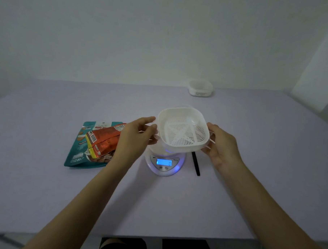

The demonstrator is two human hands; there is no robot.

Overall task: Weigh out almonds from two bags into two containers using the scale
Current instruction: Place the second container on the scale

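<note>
A white slotted container [183, 130] is held tilted toward me just above the round white scale [164, 163], whose blue display is lit. My left hand [138, 136] pinches its left rim and my right hand [221, 143] holds its right side. The container is empty. A second white slotted container [200, 88] stands at the table's far edge. To the left lie two bags: an orange bag [102, 140] on top of a teal bag [79, 150], partly hidden by my left wrist.
A thin black stick-like object [195, 163] lies just right of the scale. The pale table [44, 185] ends near my knees at the bottom and meets a white wall at the back.
</note>
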